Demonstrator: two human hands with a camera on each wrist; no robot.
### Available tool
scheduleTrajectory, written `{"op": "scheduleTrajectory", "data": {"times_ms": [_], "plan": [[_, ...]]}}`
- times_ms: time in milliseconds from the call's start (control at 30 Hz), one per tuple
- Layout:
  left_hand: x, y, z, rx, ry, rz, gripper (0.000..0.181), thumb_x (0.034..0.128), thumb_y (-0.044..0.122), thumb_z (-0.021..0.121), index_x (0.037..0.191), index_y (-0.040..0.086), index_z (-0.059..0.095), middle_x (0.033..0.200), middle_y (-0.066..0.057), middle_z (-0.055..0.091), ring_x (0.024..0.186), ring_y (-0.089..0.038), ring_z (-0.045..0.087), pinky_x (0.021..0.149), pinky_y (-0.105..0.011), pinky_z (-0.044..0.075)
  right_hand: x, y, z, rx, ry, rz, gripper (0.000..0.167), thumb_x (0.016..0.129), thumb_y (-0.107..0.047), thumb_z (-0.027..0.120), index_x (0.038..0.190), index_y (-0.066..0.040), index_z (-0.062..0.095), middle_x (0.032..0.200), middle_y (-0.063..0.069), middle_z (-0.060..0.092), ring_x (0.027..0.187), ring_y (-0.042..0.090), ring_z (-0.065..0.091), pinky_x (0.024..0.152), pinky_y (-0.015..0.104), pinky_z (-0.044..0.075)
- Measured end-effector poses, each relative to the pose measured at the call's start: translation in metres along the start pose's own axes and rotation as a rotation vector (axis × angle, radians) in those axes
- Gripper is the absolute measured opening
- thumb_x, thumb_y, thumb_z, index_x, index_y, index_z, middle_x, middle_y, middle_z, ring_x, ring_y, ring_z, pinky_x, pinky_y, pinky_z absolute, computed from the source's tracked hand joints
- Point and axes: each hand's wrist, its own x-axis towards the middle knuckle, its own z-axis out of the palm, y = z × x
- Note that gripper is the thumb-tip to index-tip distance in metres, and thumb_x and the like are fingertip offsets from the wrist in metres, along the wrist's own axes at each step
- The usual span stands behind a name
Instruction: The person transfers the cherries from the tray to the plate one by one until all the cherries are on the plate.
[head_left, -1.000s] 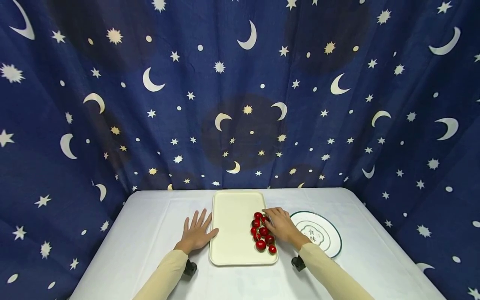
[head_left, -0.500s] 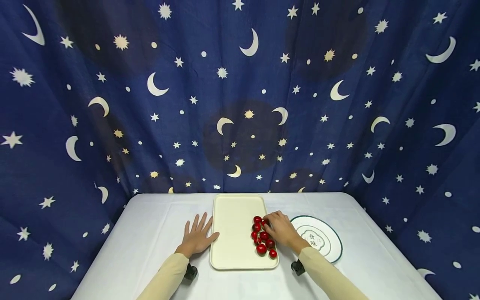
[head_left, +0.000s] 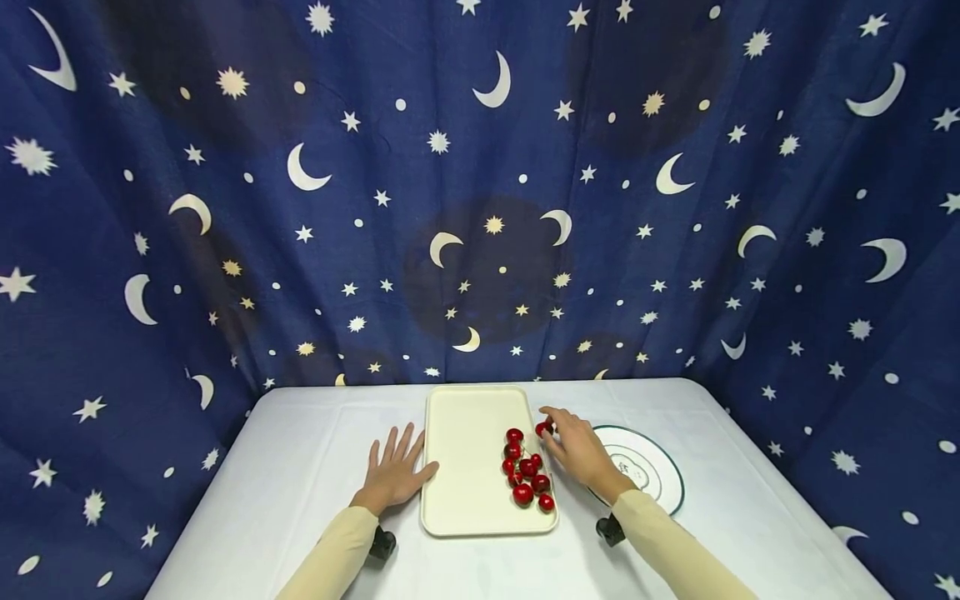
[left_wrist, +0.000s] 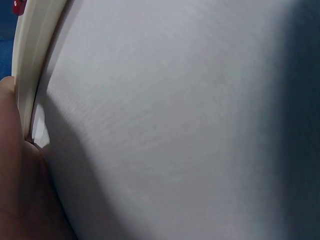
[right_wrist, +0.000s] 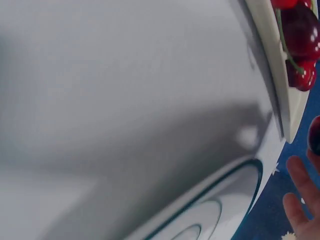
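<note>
one cherry (head_left: 540,430) is hanging just right of the tray (head_left: 465,458), the right hand (head_left: 583,451) pinching it. work is seeming early: one off, the other cherries (head_left: 527,468) lying along the tray's right side. the pinched one is showing no long axis or heading. the left hand (head_left: 393,478) is resting spread, left of the tray.

cherry (head_left: 543,429) now off tray (head_left: 467,458), in right hand (head_left: 582,452)

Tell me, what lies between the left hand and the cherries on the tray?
Just a bare stretch of the tray separates the left hand from the cherries, as the head view shows.
</note>
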Motion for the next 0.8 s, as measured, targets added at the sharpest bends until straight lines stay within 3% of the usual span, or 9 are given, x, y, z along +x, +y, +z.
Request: {"op": "scheduleTrajectory", "data": {"times_ms": [333,633,800], "plan": [[-0.001,-0.002,0.003,0.001,0.02,0.006,0.079,0.1026,0.064,0.037,0.166,0.02,0.02,0.177,-0.007,0.005,0.164,-0.036,-0.002,0.13,-0.063,-0.008,-0.007,0.021,-0.015,-0.005,-0.031,0.076,0.027,0.1,-0.012,0.066,0.126,-0.005,0.064,0.119,0.013,0.065,0.093,0.025,0.07,0.076,0.044,0.06],[-0.01,0.007,-0.008,-0.023,0.005,0.014,0.077,0.1035,0.06,0.039,0.165,0.015,0.024,0.176,-0.01,0.008,0.164,-0.039,0.001,0.129,-0.064,-0.007,-0.016,0.035,-0.028,-0.01,0.034,0.064,0.029,0.094,0.0,0.069,0.122,0.003,0.064,0.118,0.02,0.063,0.093,0.03,0.071,0.074,0.043,0.061],[-0.008,0.005,-0.005,-0.007,-0.008,-0.001,0.078,0.1034,0.061,0.037,0.166,0.019,0.018,0.177,-0.007,0.002,0.164,-0.036,-0.005,0.13,-0.062,-0.011,-0.021,0.042,-0.032,-0.017,0.016,0.116,0.032,0.094,-0.001,0.07,0.125,0.001,0.063,0.121,0.019,0.063,0.094,0.029,0.07,0.076,0.044,0.06]]}}
